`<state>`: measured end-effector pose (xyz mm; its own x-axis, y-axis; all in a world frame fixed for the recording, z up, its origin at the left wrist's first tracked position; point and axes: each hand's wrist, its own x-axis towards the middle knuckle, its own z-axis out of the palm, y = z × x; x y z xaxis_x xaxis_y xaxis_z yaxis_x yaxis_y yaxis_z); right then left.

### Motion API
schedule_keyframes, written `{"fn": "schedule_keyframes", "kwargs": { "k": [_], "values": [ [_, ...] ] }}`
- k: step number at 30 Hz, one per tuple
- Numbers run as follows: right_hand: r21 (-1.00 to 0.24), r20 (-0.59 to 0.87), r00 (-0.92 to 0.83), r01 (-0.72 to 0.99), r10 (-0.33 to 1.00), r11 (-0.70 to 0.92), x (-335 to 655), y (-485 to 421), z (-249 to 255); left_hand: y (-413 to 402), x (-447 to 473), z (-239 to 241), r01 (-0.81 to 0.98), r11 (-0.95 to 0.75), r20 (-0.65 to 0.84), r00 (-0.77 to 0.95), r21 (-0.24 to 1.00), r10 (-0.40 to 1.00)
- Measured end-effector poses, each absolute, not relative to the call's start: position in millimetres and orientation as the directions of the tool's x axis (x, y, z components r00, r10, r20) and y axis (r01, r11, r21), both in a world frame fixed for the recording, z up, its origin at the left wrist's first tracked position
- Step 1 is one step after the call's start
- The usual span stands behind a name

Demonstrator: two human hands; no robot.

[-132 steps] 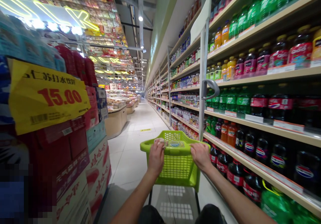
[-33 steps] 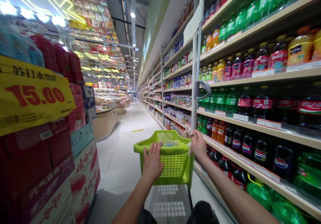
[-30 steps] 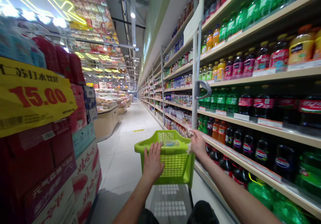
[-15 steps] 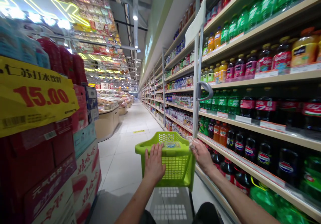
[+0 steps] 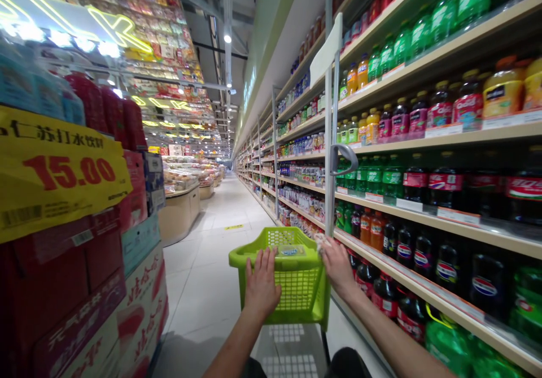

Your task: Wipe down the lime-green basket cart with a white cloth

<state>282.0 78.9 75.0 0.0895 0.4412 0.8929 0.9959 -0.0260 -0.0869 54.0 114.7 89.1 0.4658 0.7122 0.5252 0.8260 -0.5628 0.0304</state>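
A lime-green plastic cart basket stands straight ahead of me in a supermarket aisle. My left hand lies on its near rim, fingers stretched flat and apart over the edge. My right hand is at the basket's right rear corner, fingers closed round a crumpled pale wad that I cannot identify. A small label plate sits on the rim between my hands.
Shelves of soda bottles run close along the right. An upright metal pole with a grey handle rises by the basket. Stacked red cartons with a yellow price sign crowd the left. The tiled aisle runs ahead past a counter.
Both hands first gripped the rim. The right hand rose with the pale wad, then came down to the basket's corner. The left hand's fingers opened flat.
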Motion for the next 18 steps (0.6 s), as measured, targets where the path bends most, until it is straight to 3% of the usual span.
{"fn": "schedule_keyframes", "kwargs": {
  "k": [6, 8, 13, 18],
  "values": [
    [0.052, 0.898, -0.118, 0.985, 0.425, 0.164, 236, 99, 78, 122, 47, 88, 0.826, -0.564, 0.503, 0.479, 0.020, 0.719],
    [0.031, 0.909, -0.074, 0.993, 0.411, 0.110, 261, 98, 76, 123, 43, 90, 0.826, -0.563, 0.491, 0.482, 0.023, 0.726],
    [-0.163, 0.909, 0.191, 0.981, 0.371, -0.105, 309, 95, 69, 119, 45, 96, 0.832, -0.555, 0.461, 0.485, 0.020, 0.743],
    [-0.087, 0.894, 0.061, 0.995, 0.443, 0.038, 255, 108, 73, 117, 60, 96, 0.851, -0.525, 0.431, 0.470, 0.010, 0.770]
  ]
}}
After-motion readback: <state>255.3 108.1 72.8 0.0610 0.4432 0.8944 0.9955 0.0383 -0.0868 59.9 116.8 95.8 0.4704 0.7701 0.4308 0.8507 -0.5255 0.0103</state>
